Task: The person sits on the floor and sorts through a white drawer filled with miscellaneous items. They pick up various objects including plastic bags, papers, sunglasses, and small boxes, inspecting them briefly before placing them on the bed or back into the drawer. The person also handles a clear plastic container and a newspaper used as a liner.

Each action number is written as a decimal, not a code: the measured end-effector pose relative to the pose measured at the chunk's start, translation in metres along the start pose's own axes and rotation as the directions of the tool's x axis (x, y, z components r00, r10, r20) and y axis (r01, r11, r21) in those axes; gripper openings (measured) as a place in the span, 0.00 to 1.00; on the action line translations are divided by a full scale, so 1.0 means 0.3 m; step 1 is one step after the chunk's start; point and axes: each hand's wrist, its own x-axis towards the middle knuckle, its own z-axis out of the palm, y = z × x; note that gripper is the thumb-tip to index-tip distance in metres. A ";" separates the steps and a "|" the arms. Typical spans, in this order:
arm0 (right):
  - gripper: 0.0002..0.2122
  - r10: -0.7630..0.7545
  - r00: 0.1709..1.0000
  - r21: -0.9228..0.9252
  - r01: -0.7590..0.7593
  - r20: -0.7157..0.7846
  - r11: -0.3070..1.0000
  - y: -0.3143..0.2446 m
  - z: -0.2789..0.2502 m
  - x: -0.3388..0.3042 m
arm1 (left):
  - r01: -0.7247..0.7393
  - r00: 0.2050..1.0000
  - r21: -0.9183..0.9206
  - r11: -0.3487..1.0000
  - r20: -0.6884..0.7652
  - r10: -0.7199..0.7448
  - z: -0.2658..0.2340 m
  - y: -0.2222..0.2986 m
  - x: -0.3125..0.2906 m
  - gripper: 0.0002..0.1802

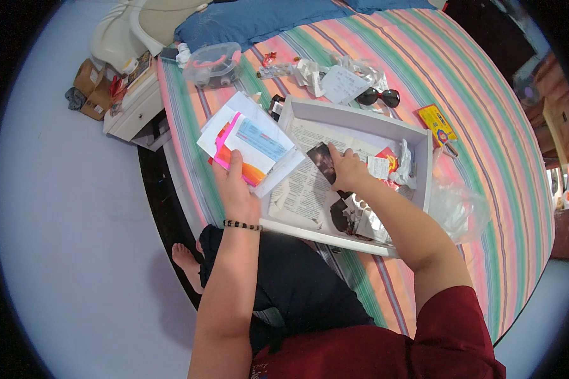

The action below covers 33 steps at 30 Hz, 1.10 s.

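Observation:
A white drawer [335,236] lies on the bed in front of me, its bottom lined with printed paper [300,183]. My left hand [235,183] is closed on a stack of papers and envelopes [259,142], one with a pink and orange edge, held over the drawer's left side. Inside the drawer, my right hand [349,169] grips a small dark card or photo [321,163] by its right edge. To the right of that hand are a red and yellow packet [391,163] and crumpled white plastic [406,167]. Nearer me lie dark and silvery scraps [354,218].
Beyond the drawer are sunglasses [378,97], a paper slip [344,84], crumpled wrappers and a clear box with pink handles [214,65]. A yellow box [436,123] and a clear plastic bag [458,211] lie to the right. A white nightstand [136,107] stands far left.

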 end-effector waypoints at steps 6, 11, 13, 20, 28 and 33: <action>0.51 0.076 0.997 0.060 -0.075 -0.026 0.995 0.112 -0.009 0.003 | 0.013 0.998 -0.027 1.000 0.057 -0.011 -0.015 -0.003 0.008 0.17; 0.33 0.119 0.976 0.329 -0.052 -0.185 0.943 0.251 -0.050 0.077 | 0.012 1.000 -0.001 1.000 0.029 -0.012 -0.006 0.004 0.001 0.17; 0.25 0.151 0.980 0.585 -0.049 -0.127 0.810 0.300 -0.088 0.085 | 0.020 0.999 -0.020 1.000 0.042 -0.019 -0.004 0.002 0.001 0.17; 0.13 -0.031 0.998 0.992 0.057 -0.061 -0.115 0.337 -0.157 0.012 | 0.026 0.998 -0.075 0.997 0.058 -0.022 -0.035 -0.015 0.025 0.17; 0.11 -0.104 0.993 0.943 -0.088 0.058 -0.320 0.203 -0.127 0.024 | -0.007 1.000 -0.130 0.991 -0.028 0.003 -0.039 -0.005 0.019 0.17; 0.10 -0.132 0.979 0.919 -0.191 0.154 -0.346 0.106 -0.155 0.019 | -0.035 0.997 -0.126 0.991 -0.079 0.025 -0.036 -0.003 0.018 0.18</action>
